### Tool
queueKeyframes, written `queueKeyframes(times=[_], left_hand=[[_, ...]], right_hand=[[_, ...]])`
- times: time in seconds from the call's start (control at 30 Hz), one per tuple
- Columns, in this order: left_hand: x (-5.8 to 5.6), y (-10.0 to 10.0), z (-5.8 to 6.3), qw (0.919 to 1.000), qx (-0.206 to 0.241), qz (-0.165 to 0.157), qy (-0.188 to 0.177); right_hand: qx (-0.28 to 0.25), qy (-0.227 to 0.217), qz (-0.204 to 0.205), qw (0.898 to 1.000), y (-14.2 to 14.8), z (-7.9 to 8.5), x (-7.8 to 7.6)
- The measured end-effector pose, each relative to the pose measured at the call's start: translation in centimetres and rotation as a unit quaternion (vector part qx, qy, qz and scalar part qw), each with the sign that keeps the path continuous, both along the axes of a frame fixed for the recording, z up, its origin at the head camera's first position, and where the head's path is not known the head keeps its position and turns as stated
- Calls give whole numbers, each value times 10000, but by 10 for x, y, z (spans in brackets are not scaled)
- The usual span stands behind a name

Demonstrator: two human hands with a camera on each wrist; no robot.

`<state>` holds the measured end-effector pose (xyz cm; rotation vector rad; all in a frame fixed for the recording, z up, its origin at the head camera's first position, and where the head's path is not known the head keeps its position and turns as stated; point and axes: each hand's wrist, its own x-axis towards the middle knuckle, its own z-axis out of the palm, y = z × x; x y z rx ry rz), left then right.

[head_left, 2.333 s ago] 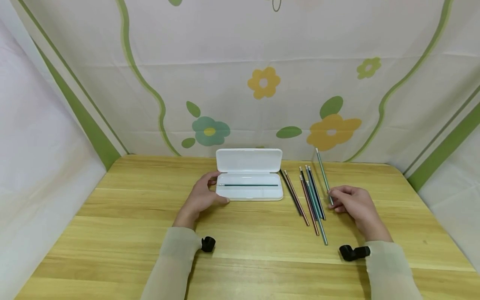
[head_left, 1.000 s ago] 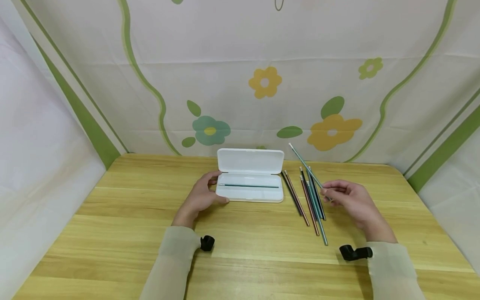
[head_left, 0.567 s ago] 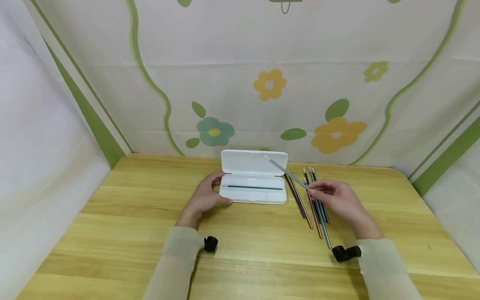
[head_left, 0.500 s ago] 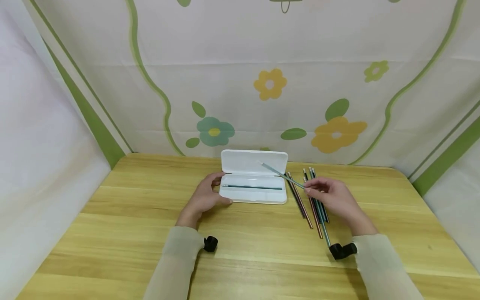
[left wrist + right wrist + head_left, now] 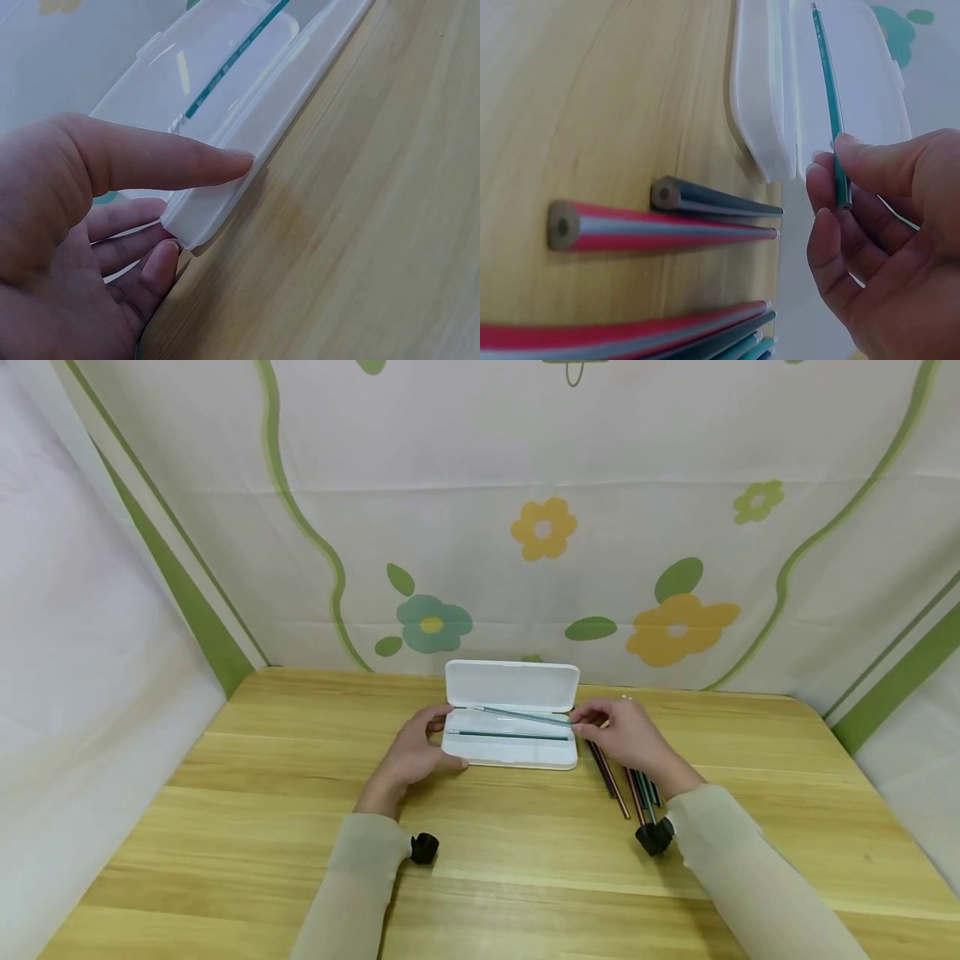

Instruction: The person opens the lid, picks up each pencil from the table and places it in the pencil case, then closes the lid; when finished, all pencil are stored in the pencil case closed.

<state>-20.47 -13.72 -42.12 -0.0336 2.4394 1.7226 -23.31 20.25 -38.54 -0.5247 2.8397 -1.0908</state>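
Note:
A white pencil case (image 5: 512,685) stands open on the table with its lid tilted up at the back. My left hand (image 5: 412,752) holds its left end, thumb along the front wall (image 5: 300,105) and the other fingers round the end. One teal pencil (image 5: 510,736) lies lengthwise in the tray, eraser to the left. Between thumb and fingers, my right hand (image 5: 626,735) pinches a second teal pencil (image 5: 521,716) by its unsharpened end. That pencil slants over the back of the tray, its eraser end pointing left. In the right wrist view the held pencil (image 5: 831,90) overlaps the lid.
Several more pencils lie right of the case, partly hidden under the right hand and wrist. A red pencil (image 5: 660,229) and a black pencil (image 5: 712,201) lie side by side nearest the case. Behind the wooden table (image 5: 525,877) hangs a flowered curtain (image 5: 450,527).
My right hand has carried the teal pencil left from beside the loose pencils to over the case, turning it from steep to nearly level. The left hand has kept its hold.

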Motion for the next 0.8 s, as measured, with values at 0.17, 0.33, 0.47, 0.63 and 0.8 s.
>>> queueKeyframes(times=[0.17,0.33,0.47,0.63,0.8], left_hand=[[0,0,0,10000,4,-8,0],[0,0,-1,10000,35,-25,35],[0,-1,-1,10000,44,-13,39],[0,0,0,10000,51,-29,38],[0,0,0,10000,50,-22,57]], right_hand=[[-35,-10,140,9999,-11,0,-3],[-28,5,240,9997,-19,-1,-6],[22,-6,211,9998,-23,-3,-9],[-3,-51,134,9999,-28,-8,-12],[-116,-118,181,9997,-33,-14,-15]])
